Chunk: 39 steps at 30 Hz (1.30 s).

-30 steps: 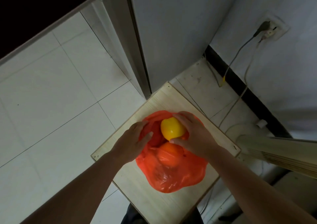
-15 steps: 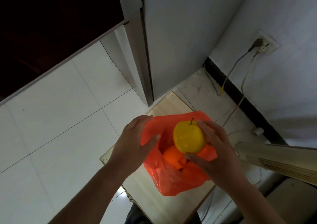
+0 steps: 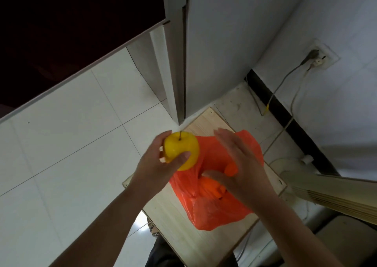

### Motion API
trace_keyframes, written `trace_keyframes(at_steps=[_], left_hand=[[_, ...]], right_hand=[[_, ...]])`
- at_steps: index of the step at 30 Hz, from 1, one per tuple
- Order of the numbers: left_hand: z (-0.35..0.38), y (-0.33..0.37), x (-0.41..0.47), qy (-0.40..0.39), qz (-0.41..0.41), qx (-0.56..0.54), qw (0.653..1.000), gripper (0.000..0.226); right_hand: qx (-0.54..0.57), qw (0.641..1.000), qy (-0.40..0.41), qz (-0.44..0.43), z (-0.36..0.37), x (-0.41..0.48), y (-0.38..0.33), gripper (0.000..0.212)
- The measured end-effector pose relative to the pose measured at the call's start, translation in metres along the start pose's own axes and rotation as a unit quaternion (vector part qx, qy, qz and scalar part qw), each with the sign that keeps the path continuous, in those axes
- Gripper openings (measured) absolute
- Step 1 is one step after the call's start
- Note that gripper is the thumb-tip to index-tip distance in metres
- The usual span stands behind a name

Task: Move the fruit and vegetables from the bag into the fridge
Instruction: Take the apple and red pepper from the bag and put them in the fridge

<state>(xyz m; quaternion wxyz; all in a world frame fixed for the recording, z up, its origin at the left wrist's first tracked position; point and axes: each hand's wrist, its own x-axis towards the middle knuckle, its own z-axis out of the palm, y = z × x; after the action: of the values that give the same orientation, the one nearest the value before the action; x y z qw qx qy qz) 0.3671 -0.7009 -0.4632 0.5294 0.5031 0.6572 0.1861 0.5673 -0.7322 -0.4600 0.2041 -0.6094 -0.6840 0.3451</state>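
Yellow stemmed apple [image 3: 183, 148] sits gripped in the left hand's [image 3: 155, 168] curled fingers, likely freeing the right hand's [image 3: 240, 164] straight, spread fingers over the orange plastic bag [image 3: 216, 213].

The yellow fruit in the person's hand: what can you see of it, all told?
The yellow fruit looks like an apple: round, smooth, glossy, bright yellow all over, with a thin dark stem standing up from a dimple on top. It looks whole and unmarked. The left hand grips it, thumb across its front, fingertips at its left side. It is held upright, outside the orange bag, beside the bag's upper left edge.
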Motion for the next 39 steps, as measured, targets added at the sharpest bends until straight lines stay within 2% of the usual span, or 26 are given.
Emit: trace_keyframes(at_steps=[3, 7, 11, 16, 18, 24, 28, 31, 34, 36, 39], left_hand=[[-0.007, -0.026, 0.003, 0.022, -0.007, 0.081, 0.996, 0.077], [0.005, -0.052, 0.006, 0.019, -0.023, 0.101, 0.994, 0.076], [0.016, -0.065, 0.019, 0.028, -0.046, 0.103, 0.993, 0.078], [0.023, -0.083, 0.034, -0.002, -0.053, 0.154, 0.987, 0.081], [0.027, -0.087, 0.037, -0.018, -0.050, 0.167, 0.984, 0.081], [0.025, -0.089, 0.047, -0.041, -0.030, 0.159, 0.986, 0.082], [0.006, -0.065, 0.042, 0.047, -0.034, 0.119, 0.991, 0.081], [-0.004, -0.035, 0.033, 0.092, 0.010, 0.093, 0.991, 0.080], [0.004, -0.011, 0.022, 0.044, 0.034, 0.036, 0.998, 0.081], [0.019, -0.008, 0.021, -0.012, 0.050, 0.063, 0.997, 0.079], [0.038, -0.023, 0.037, -0.007, 0.031, 0.097, 0.995, 0.075]], right_hand=[[-0.025, 0.999, -0.008, 0.044, -0.009, 0.005, 0.007, 0.070], [-0.048, 0.985, -0.115, 0.123, -0.002, 0.022, 0.025, 0.070], [-0.053, 0.979, -0.160, 0.115, 0.023, 0.044, 0.049, 0.066], [-0.038, 0.975, -0.202, 0.087, 0.045, 0.068, 0.059, 0.057], [-0.015, 0.978, -0.184, 0.098, 0.042, 0.072, 0.057, 0.055], [0.019, 0.993, -0.065, 0.095, 0.003, 0.041, 0.049, 0.046], [0.016, 0.996, -0.026, 0.087, -0.014, 0.010, 0.051, 0.042], [0.021, 0.996, 0.000, 0.092, -0.017, 0.001, 0.050, 0.039], [0.024, 0.996, -0.011, 0.088, -0.010, 0.002, 0.048, 0.038], [0.025, 0.996, -0.016, 0.088, -0.006, 0.007, 0.049, 0.041], [0.041, 0.995, -0.006, 0.090, -0.002, 0.014, 0.052, 0.045]])
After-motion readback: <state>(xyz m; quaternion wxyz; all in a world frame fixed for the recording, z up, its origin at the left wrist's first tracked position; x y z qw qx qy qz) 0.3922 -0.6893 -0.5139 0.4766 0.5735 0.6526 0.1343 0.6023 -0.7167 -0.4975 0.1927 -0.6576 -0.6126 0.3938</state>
